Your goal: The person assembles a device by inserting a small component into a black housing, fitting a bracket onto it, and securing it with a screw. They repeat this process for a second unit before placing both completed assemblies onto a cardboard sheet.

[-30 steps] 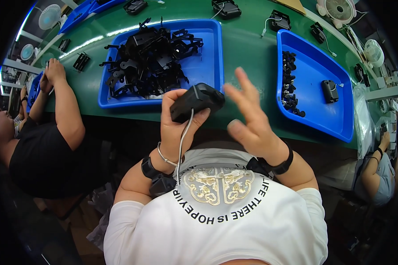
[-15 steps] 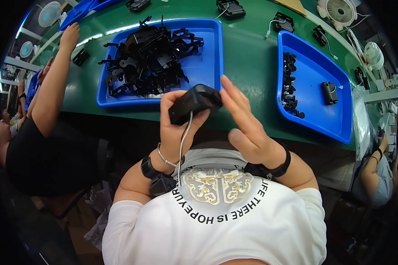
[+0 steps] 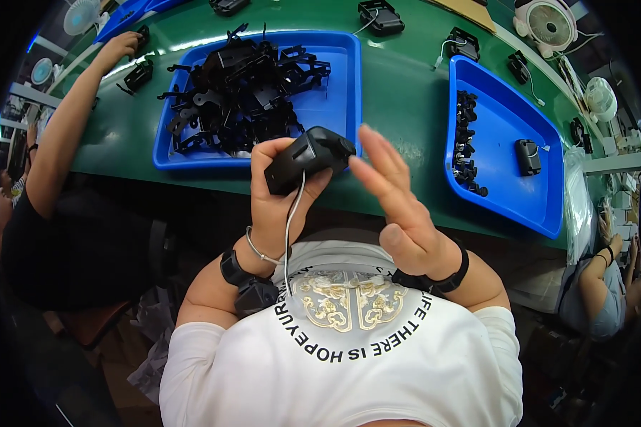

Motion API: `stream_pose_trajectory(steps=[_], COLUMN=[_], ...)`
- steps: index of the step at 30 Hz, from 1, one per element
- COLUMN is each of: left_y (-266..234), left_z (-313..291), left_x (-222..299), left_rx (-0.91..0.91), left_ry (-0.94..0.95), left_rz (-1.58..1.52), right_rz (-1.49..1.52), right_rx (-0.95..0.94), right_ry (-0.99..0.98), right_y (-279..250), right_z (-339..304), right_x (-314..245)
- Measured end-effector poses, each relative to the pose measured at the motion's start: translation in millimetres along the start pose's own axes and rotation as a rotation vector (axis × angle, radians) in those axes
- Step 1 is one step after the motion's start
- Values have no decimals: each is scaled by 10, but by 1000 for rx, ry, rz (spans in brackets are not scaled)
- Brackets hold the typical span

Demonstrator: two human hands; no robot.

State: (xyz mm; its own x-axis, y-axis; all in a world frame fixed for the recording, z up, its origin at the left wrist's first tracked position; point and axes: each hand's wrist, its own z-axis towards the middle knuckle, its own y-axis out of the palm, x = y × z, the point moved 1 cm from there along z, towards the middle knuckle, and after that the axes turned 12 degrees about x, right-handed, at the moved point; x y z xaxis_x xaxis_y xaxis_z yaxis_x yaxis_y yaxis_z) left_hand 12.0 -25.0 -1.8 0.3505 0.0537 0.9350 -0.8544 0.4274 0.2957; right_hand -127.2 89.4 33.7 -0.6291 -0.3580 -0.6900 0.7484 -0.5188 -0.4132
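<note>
My left hand (image 3: 276, 206) is closed around a black plastic housing (image 3: 300, 165), holding it above the table's near edge. The housing is tilted, and a round black knob-like part (image 3: 342, 148) shows at its right end. A thin white cable (image 3: 288, 238) hangs from the housing down past my left wrist. My right hand (image 3: 404, 206) is raised to the right of the housing, its fingers stretched out and its thumb apart. Nothing shows in it. The fingertips come close to the knob-like part; whether they touch it I cannot tell.
Beyond my hands, a blue tray (image 3: 343, 107) holds a heap of black brackets (image 3: 253, 96). Another blue tray (image 3: 509, 196) at right has a row of small black parts (image 3: 466, 135) and a cabled black unit (image 3: 528, 158). A co-worker's hand (image 3: 121, 48) reaches over the green table (image 3: 399, 92).
The housing has shifted slightly left and turned, showing more of its end. My right hand has tilted, its fingers still stretched. At left, the co-worker's hand has moved onto a dark object.
</note>
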Motion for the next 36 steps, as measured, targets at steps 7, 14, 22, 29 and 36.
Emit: stream_pose_trajectory(steps=[7, 14, 22, 29, 36], left_y=[14, 1, 5, 51, 47], left_z=[-16, -9, 7, -15, -45], left_x=[-14, 10, -8, 23, 43], left_rx=[-21, -20, 1, -41, -90], left_ry=[0, 34, 10, 56, -151], left_rz=[-22, 30, 17, 126, -88], right_rz=[81, 187, 23, 31, 441], right_rx=[18, -47, 28, 54, 134], right_ry=[12, -53, 63, 31, 340], right_y=[72, 81, 15, 114, -158], right_z=[-22, -20, -35, -56, -9], right_x=[12, -67, 69, 36, 95])
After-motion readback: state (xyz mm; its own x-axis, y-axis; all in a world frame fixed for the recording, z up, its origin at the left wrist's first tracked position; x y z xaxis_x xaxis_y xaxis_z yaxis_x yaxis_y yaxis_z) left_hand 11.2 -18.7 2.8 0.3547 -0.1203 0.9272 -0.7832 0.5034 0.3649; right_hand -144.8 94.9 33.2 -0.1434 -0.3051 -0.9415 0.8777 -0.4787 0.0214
